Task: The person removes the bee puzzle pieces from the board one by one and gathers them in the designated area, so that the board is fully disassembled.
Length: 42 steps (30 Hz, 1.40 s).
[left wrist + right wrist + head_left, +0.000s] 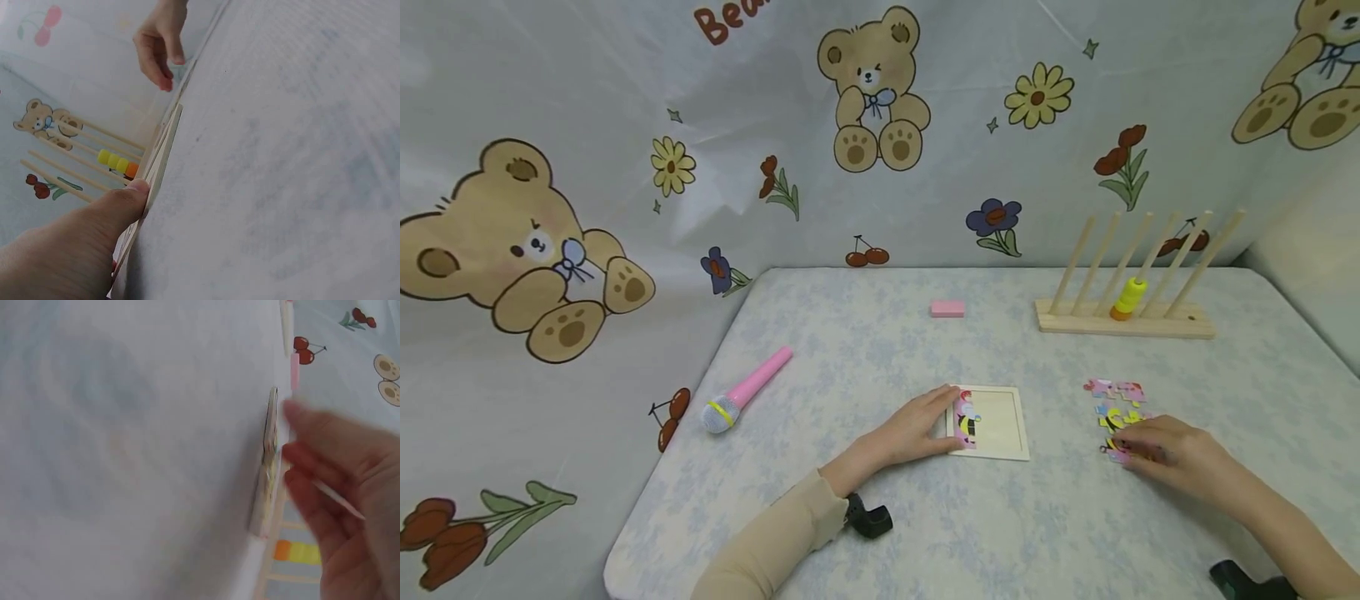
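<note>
Head view suggests light, stiff puzzle pieces (1131, 392), best pinched by edges; left hand (916, 430) grips the frame (997, 423), right hand (1187, 458) curls fingers round one piece (339, 500).

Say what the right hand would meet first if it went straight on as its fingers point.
Most likely the flat, multicoloured loose jigsaw pieces: in the head view the right hand overlaps their near end, though whether it touches or hovers is unclear.
</note>
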Tool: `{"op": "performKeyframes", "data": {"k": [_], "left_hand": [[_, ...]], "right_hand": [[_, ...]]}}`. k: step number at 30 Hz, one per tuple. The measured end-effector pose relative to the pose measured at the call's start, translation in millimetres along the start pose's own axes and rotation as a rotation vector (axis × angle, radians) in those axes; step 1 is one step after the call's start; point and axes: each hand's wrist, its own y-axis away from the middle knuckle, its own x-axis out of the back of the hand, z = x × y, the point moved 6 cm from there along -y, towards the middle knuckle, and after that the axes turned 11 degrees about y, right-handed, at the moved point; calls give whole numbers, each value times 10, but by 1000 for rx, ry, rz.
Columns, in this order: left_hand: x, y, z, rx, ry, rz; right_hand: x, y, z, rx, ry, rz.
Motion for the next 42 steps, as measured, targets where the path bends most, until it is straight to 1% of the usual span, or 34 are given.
{"op": "performKeyframes", "data": {"k": [2, 5, 7, 9, 11, 13, 16, 19, 22, 25, 27, 29, 33, 37, 39, 42], "left_hand": [[18, 2, 1, -2, 5, 5], [31, 5, 1, -2, 18, 8], [29, 7, -2, -1, 24, 10], [24, 9, -6, 4, 31, 10], [24, 10, -10, 6, 33, 11], [24, 10, -13, 4, 26, 13], [39, 2, -23, -1, 2, 30], [55, -5, -35, 8, 3, 36], [53, 2, -37, 17, 26, 28], [45, 9, -28, 12, 30, 23], [49, 10, -20, 1, 21, 29], [49, -2, -19, -4, 13, 28], [50, -1, -25, 1, 20, 29], [48, 12, -15, 1, 42, 31], [50, 12, -9, -2, 39, 34], [48, 14, -8, -1, 32, 36]], "right_hand": [[125, -114, -7, -33, -24, 24], [374, -330, 8, -149, -75, 88], [497, -474, 12, -238, -150, 141], [523, -605, -29, -288, -228, 189], [439, -725, -122, -303, -291, 202], [260, -841, -263, -288, -338, 169], [-88, -1012, -495, -273, -346, 67], [-437, -1151, -682, -266, -385, -43], [-738, -1227, -792, -254, -450, -132], [-942, -1270, -841, -251, -489, -187], [-1013, -1293, -862, -245, -481, -189], [-1046, -1303, -872, -232, -457, -172], [-1075, -1296, -919, -190, -384, -110], [-1081, -1276, -963, -176, -343, -71], [-1081, -1274, -972, -183, -341, -67], [-1102, -1274, -978, -196, -349, -87]]}}
